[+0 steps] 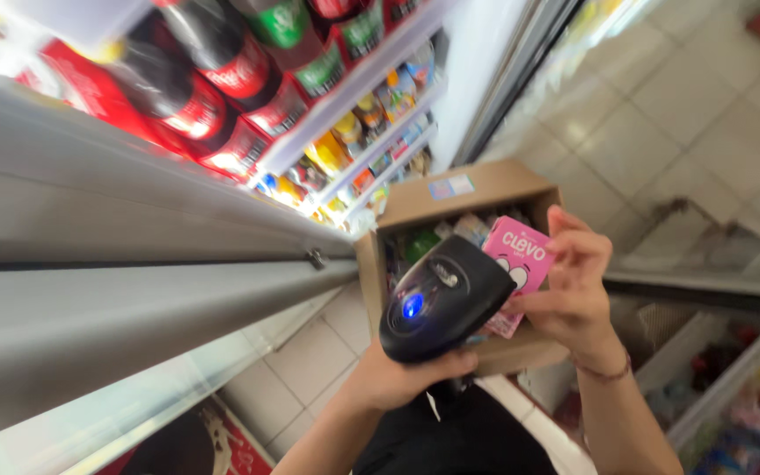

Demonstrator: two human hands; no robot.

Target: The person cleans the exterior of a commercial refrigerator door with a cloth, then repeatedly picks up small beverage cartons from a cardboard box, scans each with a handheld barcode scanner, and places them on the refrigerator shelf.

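Here the left hand is wrapped around the grip of a black handheld scanner, whose rounded head faces the camera with a small blue light glowing on it. The right hand pinches a small pink drink carton between thumb and fingers, holding it just beside the scanner's head, partly behind it; a thin bracelet sits on that wrist. Both hands hover above an open cardboard box that stands below them on the tiled floor, with more small packs, green and pale, showing inside it, too blurred to tell apart. To the left, the edge of an open cooler door runs across the view, and behind it shelves carry dark soda bottles with red and green labels, with rows of smaller colourful drinks on the lower shelves. At lower right, further shelves hold blurred coloured goods.
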